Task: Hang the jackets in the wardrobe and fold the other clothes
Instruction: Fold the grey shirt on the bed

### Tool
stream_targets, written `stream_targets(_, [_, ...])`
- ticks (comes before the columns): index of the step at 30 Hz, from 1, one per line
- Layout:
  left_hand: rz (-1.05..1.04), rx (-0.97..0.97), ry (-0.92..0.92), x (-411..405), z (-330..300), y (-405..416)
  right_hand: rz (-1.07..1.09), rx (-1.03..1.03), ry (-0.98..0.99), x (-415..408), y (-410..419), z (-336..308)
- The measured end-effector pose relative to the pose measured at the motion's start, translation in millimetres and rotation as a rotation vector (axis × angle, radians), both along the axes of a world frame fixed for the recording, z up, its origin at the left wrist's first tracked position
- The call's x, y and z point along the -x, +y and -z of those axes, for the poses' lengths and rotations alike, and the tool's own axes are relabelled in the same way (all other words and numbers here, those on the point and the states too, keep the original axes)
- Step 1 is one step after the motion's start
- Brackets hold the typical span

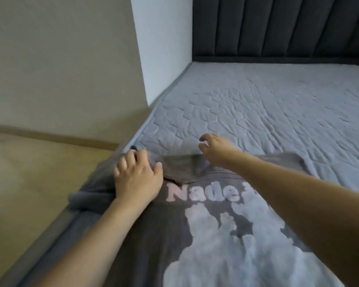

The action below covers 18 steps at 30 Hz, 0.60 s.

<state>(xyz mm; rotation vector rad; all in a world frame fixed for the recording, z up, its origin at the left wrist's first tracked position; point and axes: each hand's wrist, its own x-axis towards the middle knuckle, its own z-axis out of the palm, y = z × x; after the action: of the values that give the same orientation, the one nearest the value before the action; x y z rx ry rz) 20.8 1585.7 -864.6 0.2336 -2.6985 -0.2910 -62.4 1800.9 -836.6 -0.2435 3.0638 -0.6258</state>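
The left hand (137,177) lies palm down on the dark grey T-shirt (149,235), fingers spread and only slightly bent, pressing the cloth near its shoulder without closing round it. Just left of that hand the sleeve (91,197) is bunched into a soft roll at the edge of the bed. Right of the left hand, across the ribbed neckline (187,168), the right hand (216,148) hovers above the collar end of the shirt, fingers loosely curled and apart, holding nothing; whether its fingertips brush the fabric cannot be told.

Below the two hands, the shirt's chest carries pale pink block letters reading "Nade", the rest of the word hidden behind the right forearm. Under the writing sits a large pale, cloud-like print with blurred, ragged edges. The cloth looks like soft matte jersey, lying mostly flat, print side up.

The shirt's long axis runs from the camera toward the headboard, collar at the far end, hem out of view below. Its other sleeve (286,160) spreads flat to the right of the right hand.

Beyond the hands stretches the light grey mattress cover (267,104), quilted in a hexagon pattern, ending at a dark headboard (288,27) padded in vertical channels. Left of the left hand lie a pale wood-look floor (29,172) and a beige wall (60,59).
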Motion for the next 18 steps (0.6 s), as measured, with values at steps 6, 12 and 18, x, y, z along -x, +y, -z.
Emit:
stream_targets(6, [-0.359, -0.408, -0.417, -22, 7, -120, -0.184, 0.191, -0.206, -1, -146, -6])
stream_targets(12, [-0.312, -0.457, -0.459, -49, 32, -160, -0.087, 0.304, -0.393, 8, -220, 1])
stream_targets(18, [-0.305, -0.376, -0.245, -64, 22, -147, 0.164, 0.894, -0.581, 1, -229, 10])
